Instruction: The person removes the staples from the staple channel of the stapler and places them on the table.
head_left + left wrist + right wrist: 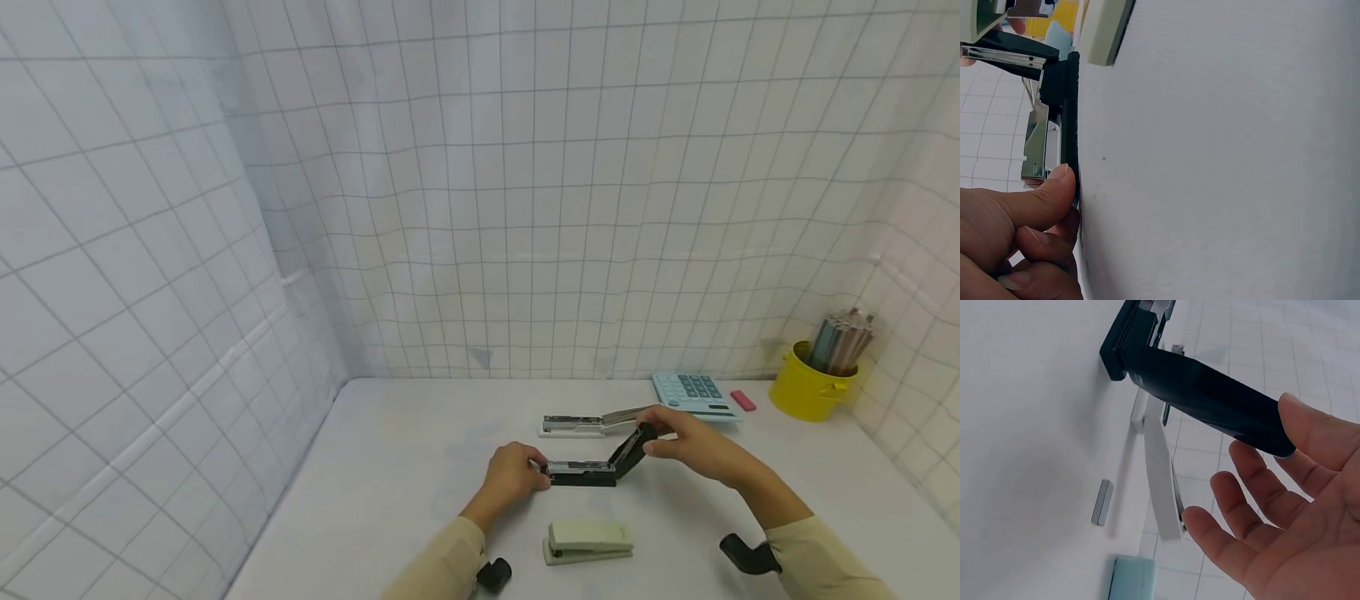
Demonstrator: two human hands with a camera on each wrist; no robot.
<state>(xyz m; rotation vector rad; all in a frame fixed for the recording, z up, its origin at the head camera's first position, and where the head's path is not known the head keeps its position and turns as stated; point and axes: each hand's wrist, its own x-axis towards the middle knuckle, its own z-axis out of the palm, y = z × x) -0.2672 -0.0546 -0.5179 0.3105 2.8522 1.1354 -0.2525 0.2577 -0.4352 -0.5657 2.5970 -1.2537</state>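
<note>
A black stapler (583,480) lies on the table, swung wide open, its silver staple channel showing. The left hand (512,477) pinches the left end of its base; in the left wrist view the thumb (1054,197) presses at that end. The stapler's raised top arm (1210,397) slants up to the right. Its tip is pinched between thumb and index finger of the right hand (686,442), the other fingers loosely spread. Just behind stands a white stapler (570,432), also opened out, its upper part partly hidden by the right hand. A pale green stapler (590,537), closed, sits in front.
At the back right are a light blue calculator (690,390), a pink eraser-like block (743,401) and a yellow bucket (802,392) of pencils (840,342). A small grey bar (1102,502) lies near the white stapler. Grid-patterned curtains (525,208) enclose the table.
</note>
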